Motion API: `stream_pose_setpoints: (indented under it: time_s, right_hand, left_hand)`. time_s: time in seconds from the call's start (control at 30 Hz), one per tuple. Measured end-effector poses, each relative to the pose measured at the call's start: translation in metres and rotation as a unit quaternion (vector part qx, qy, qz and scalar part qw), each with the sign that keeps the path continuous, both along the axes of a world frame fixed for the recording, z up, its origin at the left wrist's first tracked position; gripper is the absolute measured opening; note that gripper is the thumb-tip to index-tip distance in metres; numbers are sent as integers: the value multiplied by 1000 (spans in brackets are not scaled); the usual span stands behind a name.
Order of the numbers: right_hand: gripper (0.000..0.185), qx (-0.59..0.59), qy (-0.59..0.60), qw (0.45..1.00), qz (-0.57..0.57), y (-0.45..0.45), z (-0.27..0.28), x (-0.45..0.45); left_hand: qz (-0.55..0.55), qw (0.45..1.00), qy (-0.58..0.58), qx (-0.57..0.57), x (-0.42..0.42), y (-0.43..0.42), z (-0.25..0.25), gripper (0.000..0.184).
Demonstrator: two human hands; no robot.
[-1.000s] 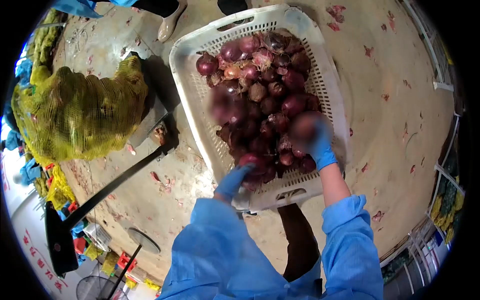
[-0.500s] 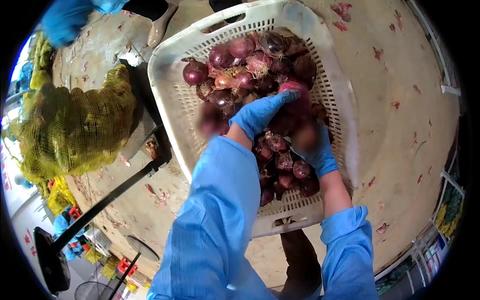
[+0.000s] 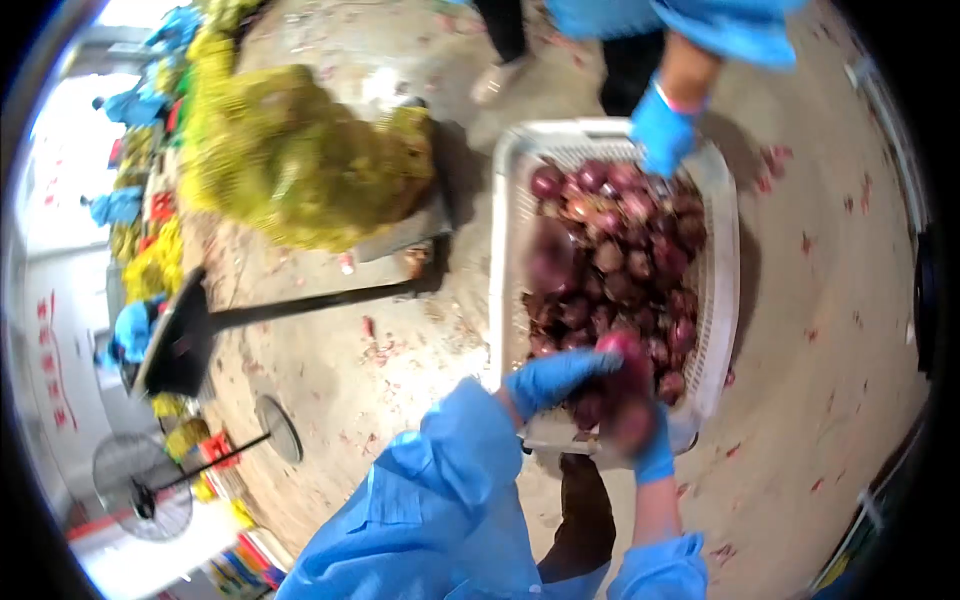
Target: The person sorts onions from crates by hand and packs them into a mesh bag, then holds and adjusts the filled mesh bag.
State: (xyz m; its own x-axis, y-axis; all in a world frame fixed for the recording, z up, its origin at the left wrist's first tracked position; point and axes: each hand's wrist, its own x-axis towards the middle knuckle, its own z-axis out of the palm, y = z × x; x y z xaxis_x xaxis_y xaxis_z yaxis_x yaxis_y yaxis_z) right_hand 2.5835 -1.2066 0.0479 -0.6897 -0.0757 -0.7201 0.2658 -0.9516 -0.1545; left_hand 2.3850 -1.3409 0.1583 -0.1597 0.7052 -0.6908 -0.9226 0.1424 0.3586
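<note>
A white perforated basket [image 3: 718,290] holds many red onions [image 3: 608,257]. Over its near end, my left hand [image 3: 555,380], in a blue glove, has its fingers against a pinkish-red onion [image 3: 622,348]. My right hand [image 3: 655,447], also gloved, is beside the same onion at the near right corner; a blurred patch hides its fingers and whatever they touch. At the basket's far right end, a co-worker's gloved hand [image 3: 662,130] reaches in over the onions.
Left of the basket, a full yellow mesh sack [image 3: 300,165] rests on a scale platform [image 3: 405,232], whose dark post [image 3: 320,302] runs left. A fan [image 3: 143,487] stands at lower left. Onion skins litter the floor [image 3: 790,400].
The view has shifted and turned, with the basket now farther right. My hands have come together around an onion and drawn back toward the basket's near end. A co-worker's hand has appeared over the far end.
</note>
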Motion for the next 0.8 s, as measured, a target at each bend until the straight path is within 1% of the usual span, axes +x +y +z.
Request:
stream_pose_setpoints:
  time_s: [0.07,0.1,0.13,0.2,0.23,0.27,0.33,0.37,0.4,0.43,0.47,0.5,0.53,0.57,0.6,0.67,0.7,0.73,0.77,0.8]
  right_hand:
    - [34,-48,-10,998,41,-28,46,20]
    - [35,-60,-3,996,70,-43,70,26]
    - [33,-47,3,992,116,-58,101,33]
    - [30,23,64,969,238,-92,165,22]
    - [28,78,109,943,304,-112,198,16]
    - [27,141,161,908,360,-132,229,5]
    - [24,281,275,812,431,-173,294,-10]
    - [23,343,328,760,444,-192,322,-14]
    - [21,398,374,708,448,-209,348,-17]
    - [20,440,419,659,444,-227,365,-18]
    - [20,476,462,609,435,-246,376,-19]
    - [19,506,506,558,421,-270,382,-14]
    - [19,551,576,474,375,-290,371,-11]
    - [19,570,607,427,354,-311,360,-3]
    - [19,587,635,380,328,-334,358,1]
    - [15,578,630,352,381,-391,379,3]
    - [14,578,642,331,379,-413,385,1]
    - [13,577,654,311,377,-434,392,-1]
    - [12,576,666,291,374,-456,399,-2]
    - [11,610,652,290,344,-480,405,-2]
  left_hand:
    - [19,999,-22,-46,31,-43,45,34]
    - [70,996,-32,-49,53,-66,61,34]
    - [122,990,-42,-48,75,-87,81,34]
    - [238,966,-96,-37,105,-127,140,35]
    - [242,963,-101,-55,116,-152,175,40]
    - [240,962,-108,-70,128,-177,203,45]
    - [240,968,41,-58,169,-229,205,54]
    - [247,966,56,-47,171,-247,234,54]
    - [303,951,57,-25,178,-260,274,59]
    - [356,933,58,0,186,-275,299,64]
    - [361,930,71,12,195,-295,306,64]
    - [417,906,60,40,210,-320,310,69]
    - [470,879,45,67,218,-339,322,74]
    - [492,867,61,39,224,-358,334,80]
    - [493,867,61,44,236,-384,331,80]
    - [595,801,45,53,260,-442,313,85]
    - [619,783,12,59,271,-472,310,90]
    - [634,767,31,94,275,-494,311,95]
    - [638,760,51,109,271,-513,323,97]
    - [637,760,61,114,265,-533,334,99]
